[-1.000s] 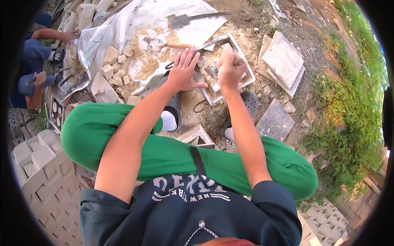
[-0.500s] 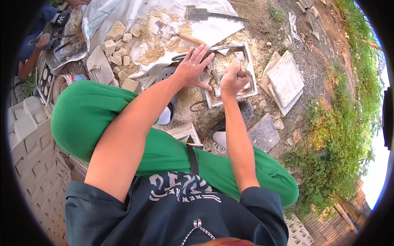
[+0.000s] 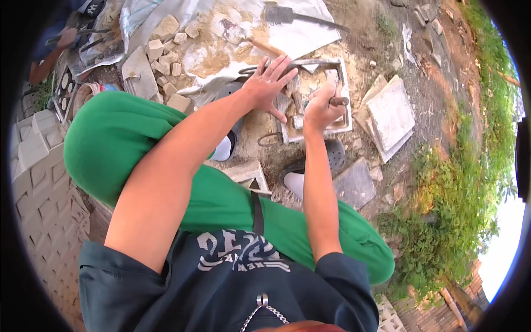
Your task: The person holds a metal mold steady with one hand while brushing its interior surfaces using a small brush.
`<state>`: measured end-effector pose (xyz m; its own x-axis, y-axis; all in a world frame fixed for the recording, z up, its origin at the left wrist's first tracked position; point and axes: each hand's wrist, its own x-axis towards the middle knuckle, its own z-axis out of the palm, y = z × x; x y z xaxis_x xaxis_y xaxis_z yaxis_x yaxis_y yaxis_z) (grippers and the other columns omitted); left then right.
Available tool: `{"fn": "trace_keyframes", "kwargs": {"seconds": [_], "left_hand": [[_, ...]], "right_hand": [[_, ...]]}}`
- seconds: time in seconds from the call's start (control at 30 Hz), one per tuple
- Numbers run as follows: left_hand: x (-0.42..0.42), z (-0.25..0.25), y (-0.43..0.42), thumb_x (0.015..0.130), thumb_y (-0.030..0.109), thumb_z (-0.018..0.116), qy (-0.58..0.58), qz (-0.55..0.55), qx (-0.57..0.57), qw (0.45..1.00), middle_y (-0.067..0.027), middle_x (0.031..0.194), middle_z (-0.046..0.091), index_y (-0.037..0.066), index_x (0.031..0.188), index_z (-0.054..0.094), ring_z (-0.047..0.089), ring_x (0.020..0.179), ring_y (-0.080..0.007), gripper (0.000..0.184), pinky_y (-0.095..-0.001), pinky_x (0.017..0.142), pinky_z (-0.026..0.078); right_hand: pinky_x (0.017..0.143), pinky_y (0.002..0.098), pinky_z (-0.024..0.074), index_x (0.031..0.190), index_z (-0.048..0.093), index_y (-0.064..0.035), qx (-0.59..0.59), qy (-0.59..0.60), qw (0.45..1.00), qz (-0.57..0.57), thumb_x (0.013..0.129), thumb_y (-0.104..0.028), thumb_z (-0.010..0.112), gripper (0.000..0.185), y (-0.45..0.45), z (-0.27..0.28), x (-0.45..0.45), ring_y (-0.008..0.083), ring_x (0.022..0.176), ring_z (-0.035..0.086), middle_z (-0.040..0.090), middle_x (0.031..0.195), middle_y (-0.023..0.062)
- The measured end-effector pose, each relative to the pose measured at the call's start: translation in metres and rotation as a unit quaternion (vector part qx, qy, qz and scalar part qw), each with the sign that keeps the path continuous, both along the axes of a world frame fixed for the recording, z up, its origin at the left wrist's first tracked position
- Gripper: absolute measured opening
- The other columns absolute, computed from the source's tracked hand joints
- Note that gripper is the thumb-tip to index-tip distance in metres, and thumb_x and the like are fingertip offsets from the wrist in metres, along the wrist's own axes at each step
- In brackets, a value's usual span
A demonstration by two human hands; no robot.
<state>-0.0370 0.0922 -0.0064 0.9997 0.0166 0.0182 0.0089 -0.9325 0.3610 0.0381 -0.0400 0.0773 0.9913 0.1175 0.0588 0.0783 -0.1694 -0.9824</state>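
A rectangular metal mould frame (image 3: 345,83) with blocks and pale powder inside lies on the ground between my feet. Over its left side my left hand (image 3: 267,86) is spread, palm down, fingers apart, beside a curved metal bar. My right hand (image 3: 322,109) is closed above the frame's right part, wrapped round a tool with a brown handle (image 3: 339,101); the tool's other end is mostly hidden. A trowel with a wooden handle (image 3: 266,46) lies on the white sheet just beyond, near a dark flat tool (image 3: 279,15).
Broken stone pieces (image 3: 164,65) lie left of the frame. Square slabs (image 3: 391,118) are stacked on the right. A dark tile (image 3: 355,183) lies near my right foot. At the upper left, a co-worker's hand (image 3: 68,37) holds a bar. Patterned blocks (image 3: 41,193) stand at the lower left.
The view has shifted and turned. My right hand has turned, so the brown handle now shows at its right side. My left hand stays spread over the frame's left side.
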Motion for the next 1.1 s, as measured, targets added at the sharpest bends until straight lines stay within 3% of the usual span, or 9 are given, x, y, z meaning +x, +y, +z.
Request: {"fn": "trace_keyframes", "kwargs": {"seconds": [0.13, 0.17, 0.3, 0.43, 0.67, 0.73, 0.77, 0.9, 1.1], "left_hand": [[0.001, 0.008, -0.001, 0.045, 0.079, 0.074, 0.057, -0.015, -0.021, 0.998, -0.0217, 0.159, 0.004, 0.011, 0.155, 0.009, 0.000, 0.148, -0.0370, 0.144, -0.0596, 0.117, 0.004], [0.002, 0.008, -0.001, 0.045, 0.078, 0.075, 0.068, -0.016, -0.015, 0.997, -0.0214, 0.159, 0.003, 0.011, 0.155, 0.009, 0.000, 0.148, -0.0372, 0.145, -0.0599, 0.117, 0.003], [0.003, 0.012, -0.001, 0.045, 0.077, 0.077, 0.123, -0.027, -0.011, 0.992, -0.0223, 0.159, -0.001, 0.012, 0.155, 0.004, -0.003, 0.148, -0.0379, 0.147, -0.0606, 0.117, 0.002], [0.010, 0.025, -0.001, 0.043, 0.077, 0.078, 0.199, -0.038, 0.006, 0.979, -0.0232, 0.159, -0.007, 0.012, 0.155, 0.000, -0.006, 0.148, -0.0383, 0.151, -0.0616, 0.116, 0.002], [0.018, 0.037, -0.002, 0.043, 0.076, 0.079, 0.271, -0.039, 0.018, 0.961, -0.0222, 0.159, -0.012, 0.012, 0.155, -0.003, -0.011, 0.148, -0.0373, 0.153, -0.0613, 0.115, 0.001], [0.021, 0.041, -0.003, 0.043, 0.075, 0.080, 0.277, -0.041, 0.024, 0.960, -0.0224, 0.159, -0.014, 0.012, 0.155, -0.005, -0.012, 0.148, -0.0375, 0.154, -0.0612, 0.115, 0.001], [0.022, 0.043, -0.003, 0.043, 0.075, 0.080, 0.295, -0.045, 0.025, 0.954, -0.0226, 0.158, -0.014, 0.012, 0.155, -0.006, -0.013, 0.147, -0.0376, 0.155, -0.0612, 0.115, 0.000], [0.026, 0.043, -0.001, 0.042, 0.074, 0.081, 0.320, -0.052, 0.026, 0.946, -0.0232, 0.158, -0.017, 0.012, 0.154, -0.010, -0.015, 0.147, -0.0383, 0.157, -0.0616, 0.115, 0.000], [0.028, 0.040, 0.000, 0.042, 0.074, 0.082, 0.330, -0.057, 0.028, 0.942, -0.0243, 0.157, -0.018, 0.012, 0.154, -0.012, -0.016, 0.147, -0.0386, 0.158, -0.0618, 0.115, 0.001]], "right_hand": [[0.037, 0.0248, 0.0277, 0.054, 0.042, -0.0104, 0.074, 0.040, 0.996, 0.008, 0.096, -0.014, 0.046, 0.042, 0.001, 0.028, 0.013, 0.0051, 0.041, 0.039, 0.043, 0.048, -0.0030], [0.032, 0.0253, 0.0223, 0.053, 0.035, -0.0130, 0.113, 0.004, 0.994, -0.013, 0.087, -0.005, 0.048, 0.038, 0.004, 0.044, 0.017, 0.0048, 0.035, 0.030, 0.035, 0.045, -0.0035], [0.037, 0.0254, 0.0255, 0.056, 0.041, -0.0082, 0.169, 0.018, 0.985, -0.033, 0.095, -0.013, 0.049, 0.040, 0.000, 0.082, 0.013, 0.0056, 0.040, 0.035, 0.040, 0.049, -0.0013], [0.040, 0.0242, 0.0248, 0.060, 0.045, -0.0061, 0.019, 0.024, 0.998, -0.047, 0.096, -0.014, 0.051, 0.038, -0.009, -0.003, -0.006, 0.0069, 0.044, 0.037, 0.042, 0.051, -0.0008], [0.052, 0.0300, 0.0390, 0.059, 0.046, -0.0039, 0.115, -0.065, 0.953, 0.271, 0.092, -0.011, 0.049, 0.034, -0.015, 0.018, 0.032, 0.0143, 0.053, 0.046, 0.048, 0.054, 0.0065], [0.048, 0.0293, 0.0362, 0.054, 0.041, -0.0060, 0.144, 0.190, 0.881, 0.409, 0.093, -0.011, 0.047, 0.039, -0.019, 0.022, 0.047, 0.0137, 0.047, 0.040, 0.043, 0.050, 0.0042], [0.043, 0.0290, 0.0305, 0.050, 0.034, -0.0090, 0.102, 0.168, 0.886, 0.421, 0.093, -0.010, 0.044, 0.044, -0.018, 0.022, 0.050, 0.0117, 0.042, 0.033, 0.037, 0.046, 0.0023], [0.038, 0.0279, 0.0197, 0.050, 0.030, -0.0121, 0.093, 0.047, 0.924, 0.368, 0.094, -0.010, 0.041, 0.046, -0.012, 0.045, 0.047, 0.0082, 0.039, 0.023, 0.031, 0.045, -0.0009], [0.038, 0.0280, 0.0217, 0.054, 0.034, -0.0119, 0.248, 0.057, 0.944, 0.212, 0.095, -0.010, 0.040, 0.042, -0.025, 0.088, 0.023, 0.0096, 0.039, 0.026, 0.032, 0.046, -0.0011]]}}
